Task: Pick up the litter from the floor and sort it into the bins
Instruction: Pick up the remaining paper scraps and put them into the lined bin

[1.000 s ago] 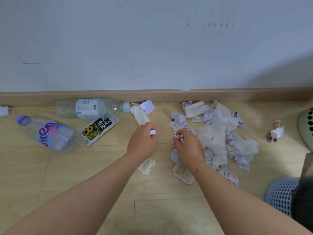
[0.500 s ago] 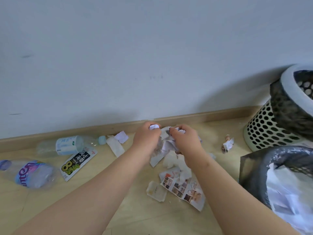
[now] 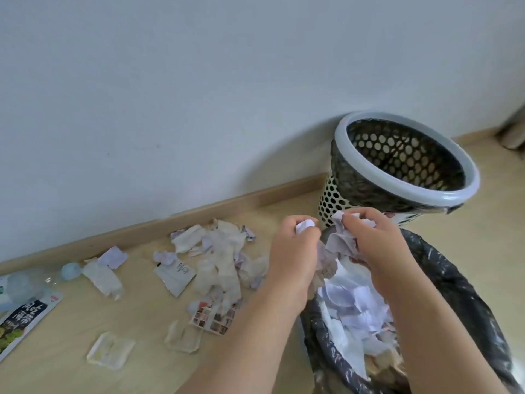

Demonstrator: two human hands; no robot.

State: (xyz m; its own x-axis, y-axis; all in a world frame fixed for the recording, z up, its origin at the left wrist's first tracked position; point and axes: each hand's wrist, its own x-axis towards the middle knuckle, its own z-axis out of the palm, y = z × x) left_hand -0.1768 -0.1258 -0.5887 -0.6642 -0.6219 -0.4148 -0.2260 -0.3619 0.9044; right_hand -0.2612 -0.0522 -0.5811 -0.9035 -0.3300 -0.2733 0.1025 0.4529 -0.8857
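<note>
Scanning from the left, I find a water bottle (image 3: 20, 284) lying on its side on the floor (image 3: 142, 322), long axis roughly along the skirting board, pale blue cap pointing right. A printed packet (image 3: 22, 319) lies flat just in front of it. I judge both are left there because plastic belongs in a different bin from paper. Further right, a clear wrapper (image 3: 110, 349) and a loose pile of paper scraps (image 3: 224, 260) are spread near the wall, not yet gathered.

Next comes my left grip (image 3: 292, 251), curled tight round a small paper ball (image 3: 305, 224) that peeks out above the knuckles. Just beside it my right grip (image 3: 375, 240) pinches a crumpled paper wad (image 3: 341, 243). The wad hangs from the fingers with its long axis roughly upright, its lower end pointing down into the near bin (image 3: 443, 268). Both handfuls are held above that bin's far rim, I think so that letting go drops them straight in rather than onto the floor.

The near bin, lined with a black bag, already holds white scraps, which is why I take it for the paper one. Behind it, close to the wall, a perforated bin (image 3: 472, 173) stands upright, and I see nothing in the part of its inside that shows
</note>
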